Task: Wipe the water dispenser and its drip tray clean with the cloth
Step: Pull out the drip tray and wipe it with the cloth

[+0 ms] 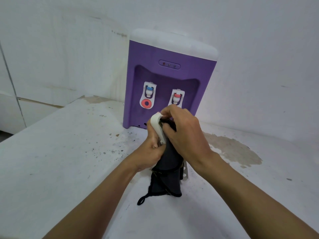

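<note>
Right, both hands are up in front of the water dispenser (170, 80), which stands on the white desk (60, 152) against the wall (259, 49). Purple front, white top cap, blue tap (149, 91) on the left with a red ring under it, red tap (177, 98) on the right.

The drip tray (156, 125) is off the unit: white plastic, held on edge and tilted, in the air just in front of the dispenser's base. Left hand (151, 152) is clamped around its lower end, fingers curled tight. Right hand (184, 133) is closed over the dark cloth (166, 176), pressing a bunched part of it into the tray's upper side. The rest of the cloth hangs down between the wrists, its loop end resting on the desk.

A white perforated piece (185, 171) shows just beside the hanging cloth, mostly hidden; cannot tell what it is. Desk surface is speckled with dirt, and there's a brownish stain (234, 150) to the right of the hands.
</note>
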